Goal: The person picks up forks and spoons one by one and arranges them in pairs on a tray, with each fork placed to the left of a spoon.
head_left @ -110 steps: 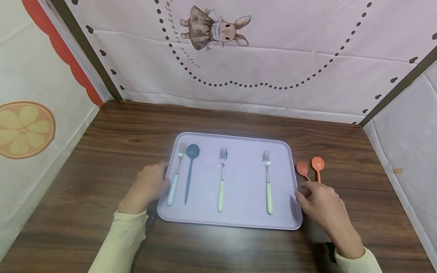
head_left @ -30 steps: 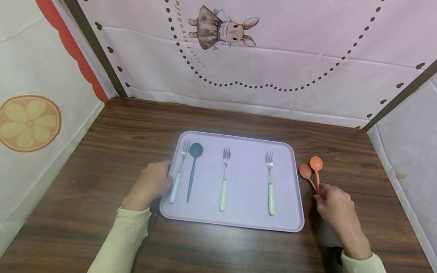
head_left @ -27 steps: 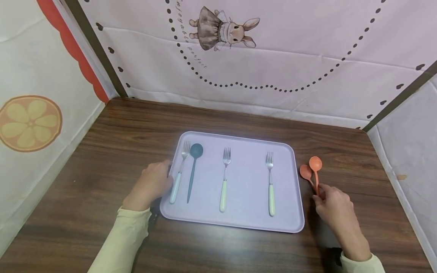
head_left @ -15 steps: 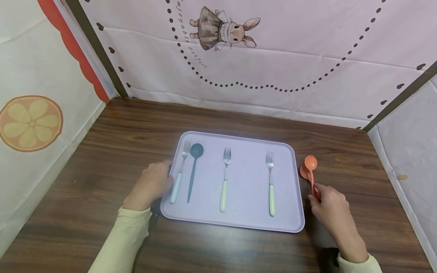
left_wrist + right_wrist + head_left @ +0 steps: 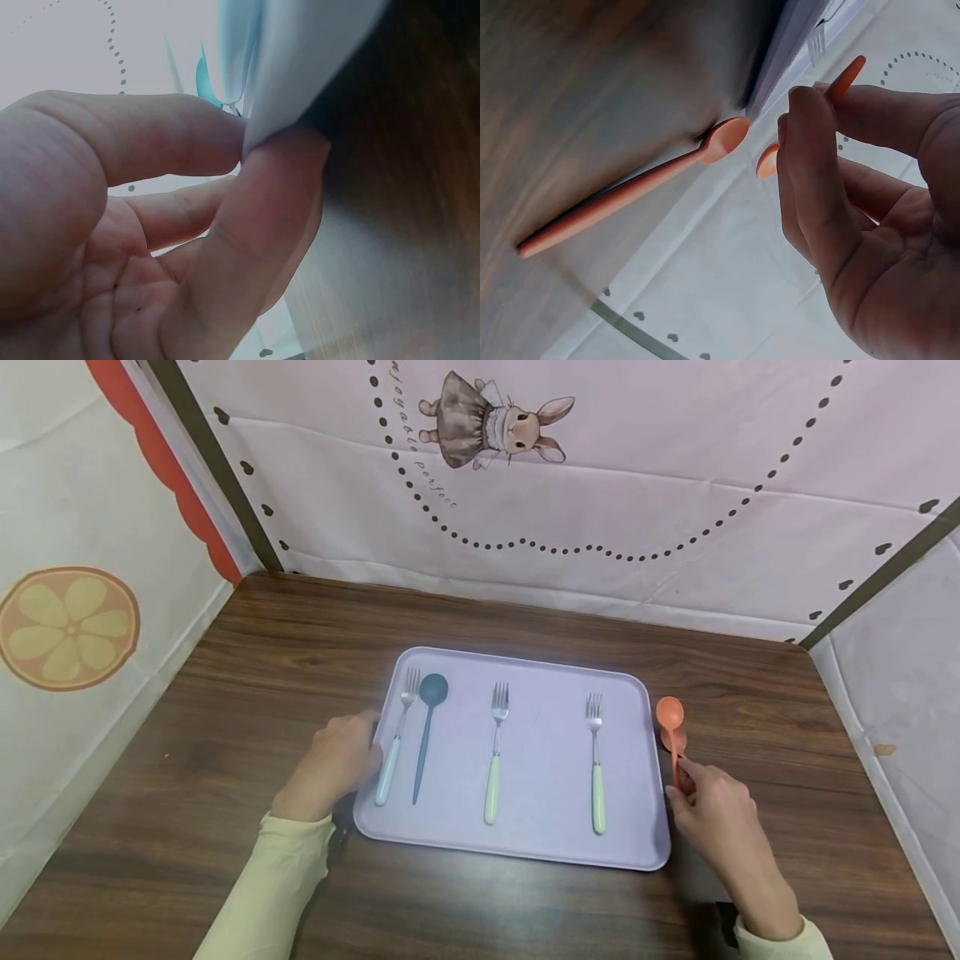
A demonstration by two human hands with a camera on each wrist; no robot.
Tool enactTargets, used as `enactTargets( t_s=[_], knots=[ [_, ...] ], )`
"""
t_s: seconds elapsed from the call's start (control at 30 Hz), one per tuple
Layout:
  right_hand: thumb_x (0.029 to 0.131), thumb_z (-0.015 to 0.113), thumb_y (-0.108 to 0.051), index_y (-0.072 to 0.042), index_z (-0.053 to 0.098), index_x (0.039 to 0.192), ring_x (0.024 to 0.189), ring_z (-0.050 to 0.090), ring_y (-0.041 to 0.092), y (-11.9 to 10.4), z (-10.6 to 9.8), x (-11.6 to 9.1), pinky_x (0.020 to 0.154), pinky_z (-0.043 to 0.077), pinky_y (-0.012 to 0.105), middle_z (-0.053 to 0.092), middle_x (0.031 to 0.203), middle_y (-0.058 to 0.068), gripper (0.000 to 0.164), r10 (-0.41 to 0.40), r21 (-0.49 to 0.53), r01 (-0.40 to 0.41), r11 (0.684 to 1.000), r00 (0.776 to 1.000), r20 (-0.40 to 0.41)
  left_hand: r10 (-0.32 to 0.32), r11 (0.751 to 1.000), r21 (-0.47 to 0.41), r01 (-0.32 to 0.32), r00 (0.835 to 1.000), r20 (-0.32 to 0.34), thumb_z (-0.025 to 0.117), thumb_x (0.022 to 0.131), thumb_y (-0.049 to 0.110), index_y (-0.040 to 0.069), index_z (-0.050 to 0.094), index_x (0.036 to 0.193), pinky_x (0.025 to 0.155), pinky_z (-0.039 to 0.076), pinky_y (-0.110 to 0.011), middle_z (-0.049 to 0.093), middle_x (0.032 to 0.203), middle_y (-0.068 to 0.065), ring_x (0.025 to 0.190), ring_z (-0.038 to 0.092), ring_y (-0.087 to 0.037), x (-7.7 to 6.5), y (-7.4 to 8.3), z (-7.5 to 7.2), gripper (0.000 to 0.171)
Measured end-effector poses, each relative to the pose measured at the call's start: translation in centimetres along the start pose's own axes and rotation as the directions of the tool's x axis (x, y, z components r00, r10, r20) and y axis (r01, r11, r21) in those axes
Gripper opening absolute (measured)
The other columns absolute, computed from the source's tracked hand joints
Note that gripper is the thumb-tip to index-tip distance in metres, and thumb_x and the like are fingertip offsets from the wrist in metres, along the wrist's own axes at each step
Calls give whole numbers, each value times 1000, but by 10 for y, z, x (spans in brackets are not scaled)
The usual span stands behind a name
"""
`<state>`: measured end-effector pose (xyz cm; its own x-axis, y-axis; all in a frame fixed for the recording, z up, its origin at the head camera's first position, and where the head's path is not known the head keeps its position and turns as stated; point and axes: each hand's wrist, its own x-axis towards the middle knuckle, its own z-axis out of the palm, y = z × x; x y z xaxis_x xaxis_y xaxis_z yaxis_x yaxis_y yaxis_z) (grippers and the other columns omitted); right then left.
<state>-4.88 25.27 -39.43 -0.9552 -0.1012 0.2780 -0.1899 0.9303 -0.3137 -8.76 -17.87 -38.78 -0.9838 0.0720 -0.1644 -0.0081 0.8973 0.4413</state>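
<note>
My right hand pinches the handle of an orange spoon just off the right side of a pale lilac tray. In the right wrist view this spoon's handle end sticks out past my fingertips, and its bowl is partly hidden behind them. A second orange spoon lies on the table, overlapped by the held one in the head view. My left hand pinches the tray's left edge between thumb and fingers.
On the tray lie a blue-handled fork, a dark teal spoon and two green-handled forks, one in the middle and one at right. The wooden table is bordered by white printed cloth walls.
My right hand has moved to the spoons, taken one by the handle and shifted it left toward the tray, across the other spoon. My left hand has kept its grip on the tray.
</note>
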Motion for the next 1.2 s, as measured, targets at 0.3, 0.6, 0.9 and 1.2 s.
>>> enactTargets(
  t_s=[0.3,0.6,0.9,1.2],
  knots=[
    [67,70,0,-5,60,78,54,44,18,-6,3,2,45,38,38,45,60,2,16,-27,2,27,1000,1000,-3,-16,1000,3,16,1000,9,49,84,5,-8,46,127,78,49,-58,55,114,-30,89,56,-35,-1,0,0,44],
    [66,65,2,-13,53,69,56,43,17,-14,7,3,46,38,38,43,61,0,19,-73,21,74,997,997,-17,-15,1000,-3,15,1000,6,49,85,5,-7,46,127,77,49,-57,55,114,-30,87,56,-34,0,-1,1,44],
    [70,67,1,0,64,93,60,48,18,-24,10,4,47,45,34,52,69,5,23,-41,34,39,999,998,55,-16,1000,-5,16,1000,11,49,85,5,-8,45,128,78,49,-57,54,115,-30,86,55,-33,0,-1,1,45],
    [69,66,2,1,65,95,59,49,19,-28,13,4,49,46,40,54,68,5,25,-82,32,81,996,996,32,-7,1000,-4,7,1000,2,49,84,5,-8,46,127,78,49,-57,55,114,-30,85,55,-33,0,-1,0,44]
  ],
)
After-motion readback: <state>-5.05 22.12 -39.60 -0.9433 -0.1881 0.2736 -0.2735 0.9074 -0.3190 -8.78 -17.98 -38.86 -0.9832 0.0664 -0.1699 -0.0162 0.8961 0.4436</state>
